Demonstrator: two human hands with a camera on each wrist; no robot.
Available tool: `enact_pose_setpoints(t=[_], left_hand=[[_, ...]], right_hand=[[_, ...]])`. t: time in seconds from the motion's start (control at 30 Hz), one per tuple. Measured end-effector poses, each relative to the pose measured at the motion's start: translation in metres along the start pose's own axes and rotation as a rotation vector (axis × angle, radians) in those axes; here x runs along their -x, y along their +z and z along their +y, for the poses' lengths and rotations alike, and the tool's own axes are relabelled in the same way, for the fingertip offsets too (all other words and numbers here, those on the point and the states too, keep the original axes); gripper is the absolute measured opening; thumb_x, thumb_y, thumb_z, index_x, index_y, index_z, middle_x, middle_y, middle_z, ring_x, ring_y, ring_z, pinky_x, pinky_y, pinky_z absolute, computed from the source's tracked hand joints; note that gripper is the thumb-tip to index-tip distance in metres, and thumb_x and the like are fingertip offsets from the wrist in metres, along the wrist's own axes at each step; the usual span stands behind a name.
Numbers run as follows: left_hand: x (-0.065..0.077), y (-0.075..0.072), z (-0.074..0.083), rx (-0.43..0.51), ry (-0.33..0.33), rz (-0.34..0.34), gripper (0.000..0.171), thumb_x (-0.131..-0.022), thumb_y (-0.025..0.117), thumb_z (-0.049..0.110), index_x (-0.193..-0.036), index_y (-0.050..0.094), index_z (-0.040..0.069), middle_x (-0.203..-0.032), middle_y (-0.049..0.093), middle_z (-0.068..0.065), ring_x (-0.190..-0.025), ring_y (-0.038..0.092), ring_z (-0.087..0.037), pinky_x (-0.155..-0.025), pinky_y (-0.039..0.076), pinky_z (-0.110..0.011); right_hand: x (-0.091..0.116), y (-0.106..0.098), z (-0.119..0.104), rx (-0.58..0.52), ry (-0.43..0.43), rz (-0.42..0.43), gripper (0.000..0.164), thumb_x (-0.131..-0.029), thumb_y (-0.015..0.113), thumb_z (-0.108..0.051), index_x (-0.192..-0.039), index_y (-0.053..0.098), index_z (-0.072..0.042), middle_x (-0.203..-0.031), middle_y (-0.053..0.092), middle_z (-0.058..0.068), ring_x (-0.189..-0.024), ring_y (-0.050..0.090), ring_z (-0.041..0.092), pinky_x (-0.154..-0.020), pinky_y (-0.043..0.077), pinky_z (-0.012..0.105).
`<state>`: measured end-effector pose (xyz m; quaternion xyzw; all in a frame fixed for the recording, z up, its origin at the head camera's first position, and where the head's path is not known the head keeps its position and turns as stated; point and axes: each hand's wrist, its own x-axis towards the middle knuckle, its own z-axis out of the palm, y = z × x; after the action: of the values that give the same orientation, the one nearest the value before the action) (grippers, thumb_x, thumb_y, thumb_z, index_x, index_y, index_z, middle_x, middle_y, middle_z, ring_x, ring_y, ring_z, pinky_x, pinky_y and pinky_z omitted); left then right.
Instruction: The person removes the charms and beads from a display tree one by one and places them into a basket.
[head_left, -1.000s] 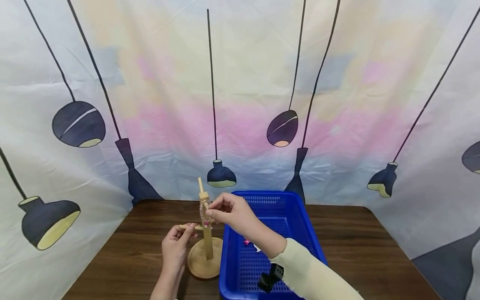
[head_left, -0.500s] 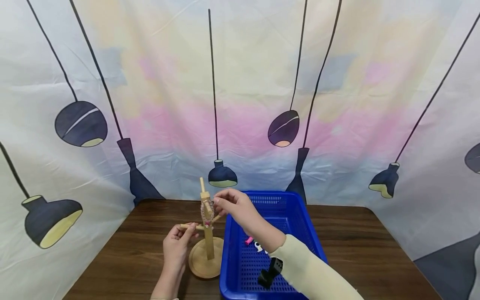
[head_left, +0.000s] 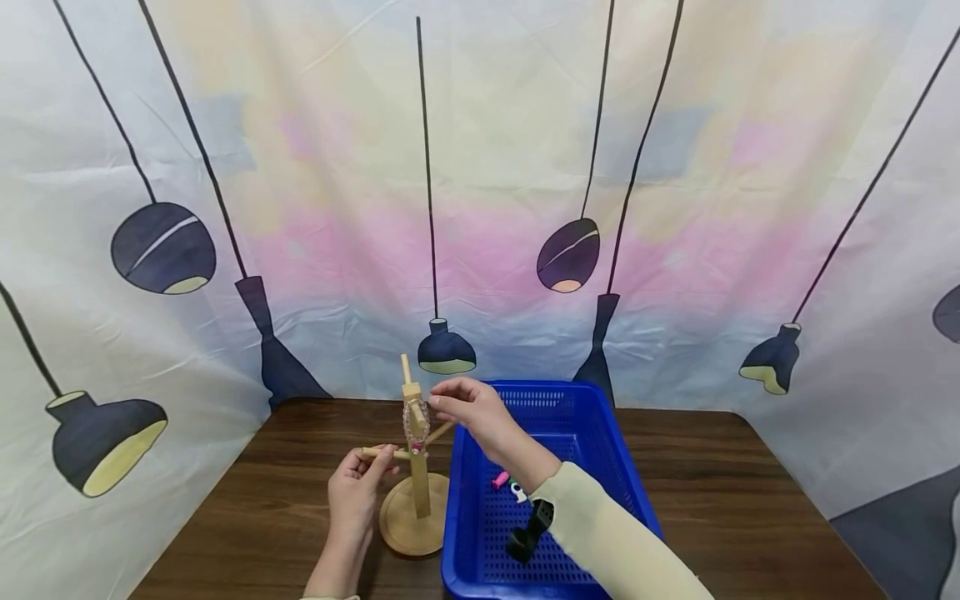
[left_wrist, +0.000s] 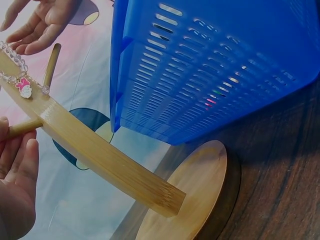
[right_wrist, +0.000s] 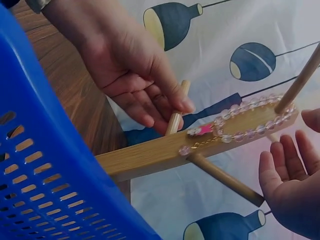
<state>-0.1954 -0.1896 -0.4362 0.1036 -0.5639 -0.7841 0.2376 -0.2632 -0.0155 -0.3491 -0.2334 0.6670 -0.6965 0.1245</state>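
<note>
A wooden stand [head_left: 422, 493] with a round base and several pegs rises beside the basket. From an upper peg hangs a clear, pinkish beaded bracelet [right_wrist: 240, 136] with a pink and white charm [right_wrist: 201, 130], lying along the post. My left hand [head_left: 355, 490] pinches a lower peg [right_wrist: 174, 120] between thumb and fingers on the stand's left side. Just right of the bracelet is my right hand [head_left: 480, 414], its fingers loosely bent and holding nothing. The right wrist view has that right hand [right_wrist: 295, 185] near a bare peg [right_wrist: 227, 180].
A blue perforated basket [head_left: 448, 533] stands right of the stand, under my right forearm. Inside it lie a small pink piece [head_left: 500, 480] and a white one [head_left: 518, 492]. A dark wooden table [head_left: 720, 500] carries everything. Behind hangs a cloth [head_left: 495, 167] printed with lamps.
My right hand has let go of the bracelet and drawn a little to the right, leaving it hanging on the peg. My left hand keeps its grip on the lower peg.
</note>
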Motion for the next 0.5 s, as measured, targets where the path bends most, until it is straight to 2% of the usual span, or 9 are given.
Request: enact_pose_setpoints(t=[0.2,0.5], left_hand=[[0.0002,0.0009,0.0009,0.021,0.031,-0.017,0.023,-0.097,0.067,-0.002,-0.082,0.07,0.014,-0.077,0.076,0.014,-0.066,0.07,0.0,-0.063,0.061,-0.012],[0.0008,0.0003,0.001,-0.017,-0.002,0.003,0.024,-0.097,0.067,-0.001,-0.081,0.069,0.017,-0.076,0.076,0.015,-0.065,0.07,0.0,-0.063,0.061,-0.012]], right_hand=[[-0.0013,0.0027,0.0017,0.019,-0.034,-0.016,0.027,-0.099,0.065,-0.009,-0.12,0.064,0.008,-0.101,0.07,-0.005,-0.09,0.065,0.003,-0.098,0.06,0.038],[-0.0036,0.0086,0.0039,0.019,-0.029,0.002,0.022,-0.096,0.067,-0.005,-0.114,0.065,0.009,-0.099,0.07,-0.001,-0.086,0.064,0.004,-0.092,0.062,0.034]])
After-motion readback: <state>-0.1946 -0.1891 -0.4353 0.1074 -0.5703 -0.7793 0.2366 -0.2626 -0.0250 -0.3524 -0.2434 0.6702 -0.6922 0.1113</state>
